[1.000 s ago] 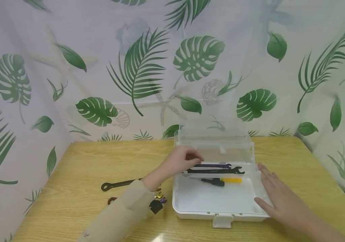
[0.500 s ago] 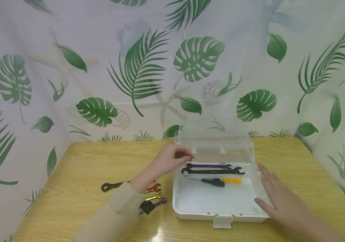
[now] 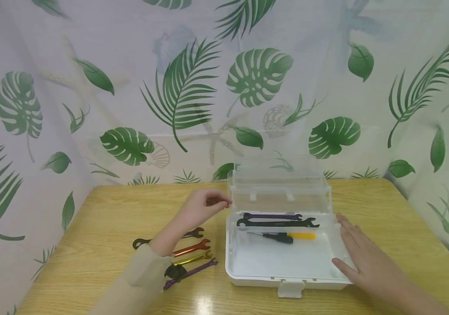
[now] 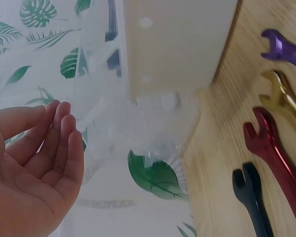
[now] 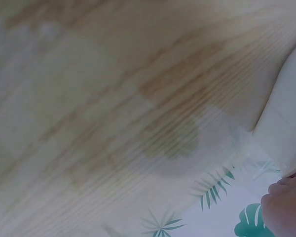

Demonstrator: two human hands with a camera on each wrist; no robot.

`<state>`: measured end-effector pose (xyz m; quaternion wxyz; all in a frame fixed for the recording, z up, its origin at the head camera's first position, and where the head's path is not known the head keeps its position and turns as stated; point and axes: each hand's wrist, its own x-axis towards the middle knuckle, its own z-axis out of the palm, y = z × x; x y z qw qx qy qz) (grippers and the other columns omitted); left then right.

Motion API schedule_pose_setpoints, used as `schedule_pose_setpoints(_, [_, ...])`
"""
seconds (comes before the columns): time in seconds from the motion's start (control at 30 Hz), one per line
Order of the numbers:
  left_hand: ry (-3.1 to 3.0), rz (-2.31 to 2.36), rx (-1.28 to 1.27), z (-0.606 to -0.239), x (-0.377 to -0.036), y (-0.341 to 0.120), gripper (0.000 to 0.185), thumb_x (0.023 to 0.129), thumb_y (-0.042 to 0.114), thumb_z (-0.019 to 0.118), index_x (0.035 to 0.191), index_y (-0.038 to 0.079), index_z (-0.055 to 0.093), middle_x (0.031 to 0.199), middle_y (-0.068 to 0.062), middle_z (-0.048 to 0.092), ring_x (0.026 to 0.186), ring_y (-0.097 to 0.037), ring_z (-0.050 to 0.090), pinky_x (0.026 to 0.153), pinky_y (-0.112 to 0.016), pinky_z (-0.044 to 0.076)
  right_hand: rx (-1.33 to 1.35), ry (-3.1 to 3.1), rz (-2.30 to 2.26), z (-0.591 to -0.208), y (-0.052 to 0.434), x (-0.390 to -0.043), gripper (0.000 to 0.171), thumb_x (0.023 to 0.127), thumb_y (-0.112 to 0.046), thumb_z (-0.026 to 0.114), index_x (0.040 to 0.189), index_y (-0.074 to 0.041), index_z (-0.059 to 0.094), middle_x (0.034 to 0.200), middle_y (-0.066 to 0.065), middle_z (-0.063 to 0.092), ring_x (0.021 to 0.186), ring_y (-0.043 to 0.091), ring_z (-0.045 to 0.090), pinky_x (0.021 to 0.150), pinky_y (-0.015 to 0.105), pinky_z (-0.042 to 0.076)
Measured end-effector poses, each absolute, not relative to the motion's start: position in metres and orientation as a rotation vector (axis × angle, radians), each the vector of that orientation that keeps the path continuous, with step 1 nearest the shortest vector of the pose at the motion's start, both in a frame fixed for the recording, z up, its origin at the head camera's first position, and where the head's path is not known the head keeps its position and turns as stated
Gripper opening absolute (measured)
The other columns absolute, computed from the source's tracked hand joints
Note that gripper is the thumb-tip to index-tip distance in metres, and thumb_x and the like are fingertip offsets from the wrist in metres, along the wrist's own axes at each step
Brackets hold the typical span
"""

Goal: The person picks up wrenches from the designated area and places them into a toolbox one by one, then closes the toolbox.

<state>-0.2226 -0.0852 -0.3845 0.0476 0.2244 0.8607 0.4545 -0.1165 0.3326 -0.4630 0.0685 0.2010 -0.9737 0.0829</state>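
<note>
Left of centre on the wooden table (image 3: 114, 205), I see a dark wrench (image 3: 193, 234), its middle hidden by the person's forearm. The beige sleeve (image 3: 145, 267) enters from the lower left of the frame. To its right lie, from upper to lower, a red wrench (image 3: 193, 248), a gold wrench (image 3: 192, 259) and a purple wrench (image 3: 198, 270), their forked ends toward the right.

Just left of the frame's centre line, below mid-height, is the left hand (image 3: 201, 208). In my left wrist view its fingers are pressed together and gently curved, the thumb tip close to the index fingertip.

Right of centre in the lower half stands the white box (image 3: 287, 262), its clear lid (image 3: 279, 180) raised. At its rear lie a slim purple wrench (image 3: 271, 216) and, in front of that, a black wrench (image 3: 277, 223); nearer still, a screwdriver (image 3: 281, 238) beside a yellow handle (image 3: 303, 235).

At lower right, the right hand (image 3: 360, 256) rests on the box's right side, fingers extended, thumb spread away.
</note>
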Motion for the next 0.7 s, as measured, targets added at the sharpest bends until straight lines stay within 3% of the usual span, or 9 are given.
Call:
schedule_pose_setpoints(0.1, [2.653, 1.377, 0.652, -0.387, -0.220, -0.095, 0.016, 0.104, 0.010, 0.067, 0.113, 0.004, 0.079, 0.111, -0.011, 0.080, 0.102, -0.024, 0.076, 0.093, -0.037, 0.063, 0.630, -2.890, 0.231, -0.464, 0.333, -0.116, 0.088, 0.104, -0.038, 0.064, 0.164, 0.009, 0.021, 0.177, 0.022, 0.016, 0.168, 0.018, -0.003, 0.120, 0.007, -0.019])
schedule_pose_setpoints(0.23, [2.665, 1.388, 0.597, -0.392, -0.216, -0.108, 0.016, 0.104, 0.009, 0.066, 0.113, 0.004, 0.079, 0.112, -0.012, 0.080, 0.102, -0.025, 0.076, 0.092, -0.038, 0.063, 0.648, -2.852, 0.221, -0.465, 0.333, -0.117, 0.088, 0.104, -0.038, 0.066, 0.164, 0.008, 0.022, 0.178, 0.021, 0.016, 0.164, 0.005, -0.011, 0.122, 0.008, -0.018])
schedule_pose_setpoints(0.37, [2.662, 1.420, 0.540, -0.399, -0.213, -0.118, 0.016, 0.104, 0.007, 0.066, 0.112, 0.002, 0.078, 0.112, -0.013, 0.080, 0.103, -0.028, 0.076, 0.092, -0.040, 0.063, 0.642, -2.864, 0.232, -0.464, 0.333, -0.116, 0.088, 0.104, -0.038, 0.065, 0.164, 0.009, 0.022, 0.178, 0.022, 0.015, 0.167, 0.016, -0.004, 0.121, 0.008, -0.018])
schedule_pose_setpoints(0.53, [2.687, 1.429, 0.488, -0.410, -0.211, -0.129, 0.015, 0.103, 0.006, 0.066, 0.111, 0.001, 0.078, 0.110, -0.013, 0.080, 0.103, -0.028, 0.076, 0.094, -0.040, 0.063, 0.572, -2.977, 0.257, -0.461, 0.331, -0.116, 0.090, 0.106, -0.042, 0.061, 0.166, 0.007, 0.016, 0.178, 0.022, 0.011, 0.165, 0.040, 0.016, 0.115, 0.005, -0.022])
schedule_pose_setpoints(0.7, [2.703, 1.433, 0.481, -0.420, -0.210, -0.141, 0.016, 0.103, 0.006, 0.066, 0.111, 0.001, 0.078, 0.110, -0.015, 0.080, 0.103, -0.029, 0.077, 0.094, -0.040, 0.063, 0.547, -3.028, 0.279, -0.459, 0.329, -0.116, 0.090, 0.106, -0.044, 0.060, 0.166, 0.006, 0.015, 0.178, 0.023, 0.012, 0.160, 0.046, 0.024, 0.112, 0.004, -0.023])
